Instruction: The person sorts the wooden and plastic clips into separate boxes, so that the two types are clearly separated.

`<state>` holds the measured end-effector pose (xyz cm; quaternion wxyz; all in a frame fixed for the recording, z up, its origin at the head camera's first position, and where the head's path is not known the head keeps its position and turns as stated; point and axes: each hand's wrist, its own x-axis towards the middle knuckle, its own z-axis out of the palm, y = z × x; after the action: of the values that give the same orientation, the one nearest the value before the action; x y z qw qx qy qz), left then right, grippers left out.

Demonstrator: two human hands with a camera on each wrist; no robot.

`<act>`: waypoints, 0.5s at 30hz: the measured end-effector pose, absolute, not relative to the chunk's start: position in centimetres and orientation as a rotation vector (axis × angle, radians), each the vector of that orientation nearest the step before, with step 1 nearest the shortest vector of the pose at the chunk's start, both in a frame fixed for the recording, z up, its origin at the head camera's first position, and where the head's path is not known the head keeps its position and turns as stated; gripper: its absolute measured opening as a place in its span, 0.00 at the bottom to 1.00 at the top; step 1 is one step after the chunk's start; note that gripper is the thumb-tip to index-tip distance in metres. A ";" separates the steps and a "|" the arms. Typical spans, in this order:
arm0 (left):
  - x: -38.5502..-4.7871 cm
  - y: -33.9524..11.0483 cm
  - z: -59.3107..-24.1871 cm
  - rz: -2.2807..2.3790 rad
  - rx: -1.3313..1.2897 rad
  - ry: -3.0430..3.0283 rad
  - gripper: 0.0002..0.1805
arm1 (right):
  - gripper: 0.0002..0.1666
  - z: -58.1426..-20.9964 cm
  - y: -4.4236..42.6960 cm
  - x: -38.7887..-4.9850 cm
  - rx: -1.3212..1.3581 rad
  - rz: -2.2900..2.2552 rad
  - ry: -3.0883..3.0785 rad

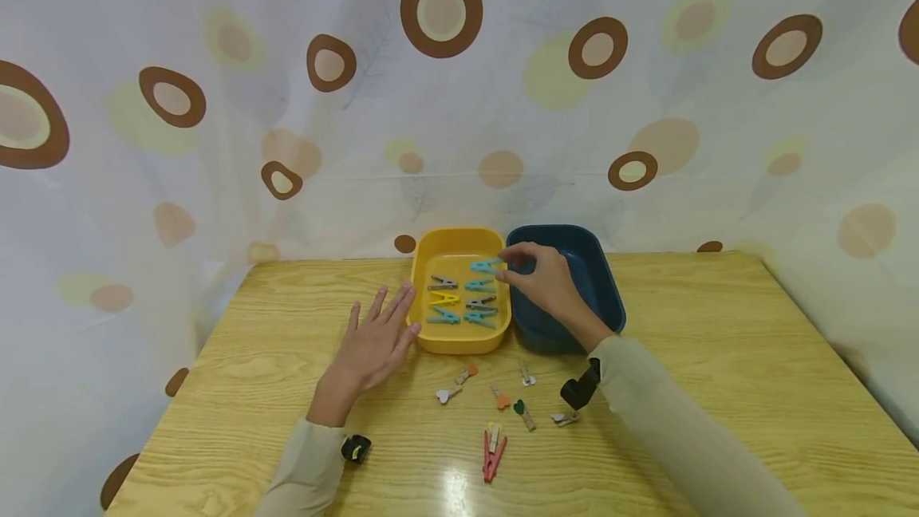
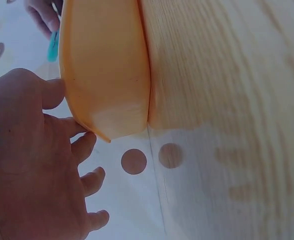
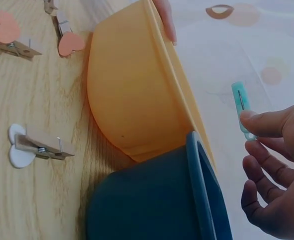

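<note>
My right hand (image 1: 549, 284) pinches a light-blue clothespin (image 1: 484, 266) between thumb and fingertips over the yellow bin (image 1: 459, 346). In the right wrist view this clothespin (image 3: 239, 97) points away from the fingertips, above the bin's rim. Inside the bin lie several plastic clothespins in two columns: grey, a yellow one (image 1: 445, 299) and light-blue ones (image 1: 479, 317). My left hand (image 1: 369, 348), fingers spread and mostly straight, touches the bin's left rim. The left wrist view shows its fingertips against the orange-looking rim (image 2: 82, 117).
A dark blue bin (image 1: 610, 301) stands right beside the yellow one. On the table in front lie several small wooden clothespins with hearts, including a green-heart one (image 1: 525, 415) and a white-heart one (image 3: 39, 145). A red clothespin (image 1: 492, 465) lies nearer, touching a wooden one. A patterned curtain hangs behind.
</note>
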<state>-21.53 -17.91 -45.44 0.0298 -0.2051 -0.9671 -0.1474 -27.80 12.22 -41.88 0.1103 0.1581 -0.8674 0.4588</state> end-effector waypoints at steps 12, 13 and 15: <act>-21.6 -17.9 -45.4 -0.440 -0.621 -3.005 0.35 | 0.17 -42.4 11.3 -29.8 0.423 1.371 -2.605; -21.6 -17.9 -45.5 -0.448 -0.623 -2.998 0.35 | 0.17 -42.5 11.3 -30.0 0.424 1.369 -2.608; -21.6 -17.9 -45.6 -0.454 -0.629 -2.985 0.35 | 0.17 -42.7 11.3 -30.2 0.429 1.361 -2.610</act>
<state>-21.62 -17.89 -45.56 0.0287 -0.2037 -0.9675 -0.1472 -30.24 11.28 -42.67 0.0834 0.1436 -0.8743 0.4561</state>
